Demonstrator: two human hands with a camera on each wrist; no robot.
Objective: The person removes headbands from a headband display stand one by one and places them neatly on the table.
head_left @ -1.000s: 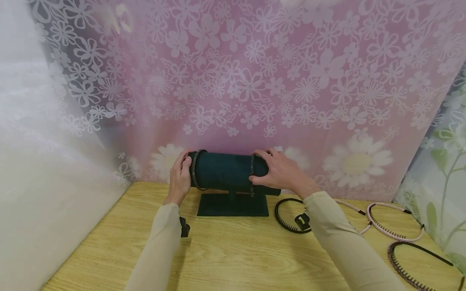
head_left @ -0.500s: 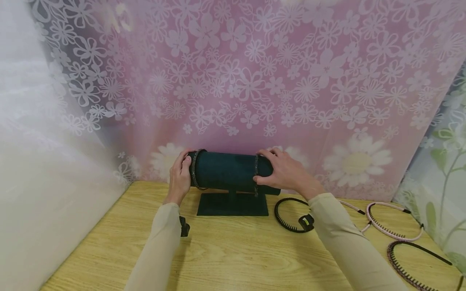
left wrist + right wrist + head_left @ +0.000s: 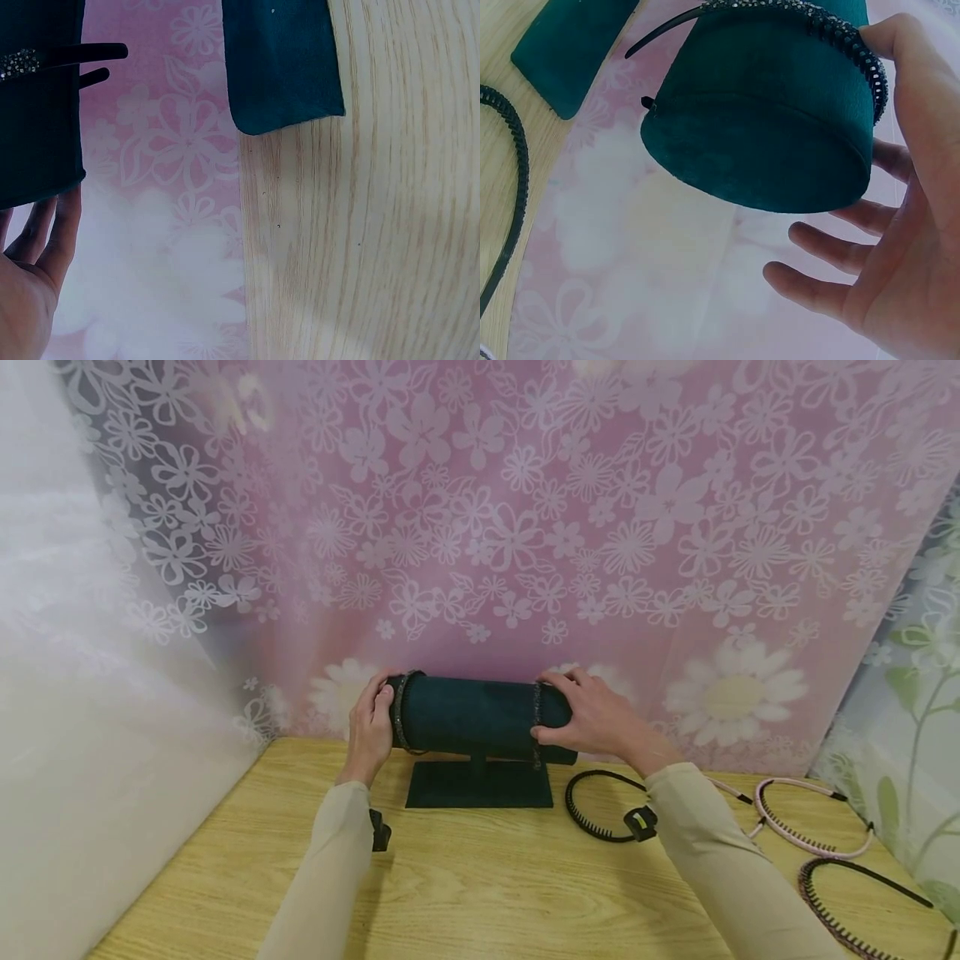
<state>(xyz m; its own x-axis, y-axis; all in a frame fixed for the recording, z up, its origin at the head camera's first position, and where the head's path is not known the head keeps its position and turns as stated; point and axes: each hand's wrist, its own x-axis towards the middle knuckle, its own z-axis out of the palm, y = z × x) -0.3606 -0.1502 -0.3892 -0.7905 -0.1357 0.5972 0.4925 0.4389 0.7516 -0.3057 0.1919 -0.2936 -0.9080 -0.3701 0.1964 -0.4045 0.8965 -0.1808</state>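
Observation:
A dark green headband display stand (image 3: 472,714), a padded roll on a flat base (image 3: 480,787), stands near the back wall. My left hand (image 3: 369,727) grips its left end, fingers curling behind. Just beside those fingers, a dark glittery headband (image 3: 401,714) goes over the roll; its free tips (image 3: 82,52) show in the left wrist view. Near the right end my right hand (image 3: 596,714) holds a second glittery headband (image 3: 537,727), thumb at the front and fingertips over the top. In the right wrist view this toothed, rhinestone-studded headband (image 3: 871,67) lies round the roll, with the thumb pressing its edge.
On the wood table (image 3: 465,893), a black toothed headband (image 3: 579,814) lies right of the base. Farther right are pink headbands (image 3: 806,843) and a dark toothed headband (image 3: 813,897). A pink flowered cloth (image 3: 480,527) hangs close behind the stand.
My right hand has slid the second headband a little to the right along the roll, toward its end. The left hand and the stand stay in place.

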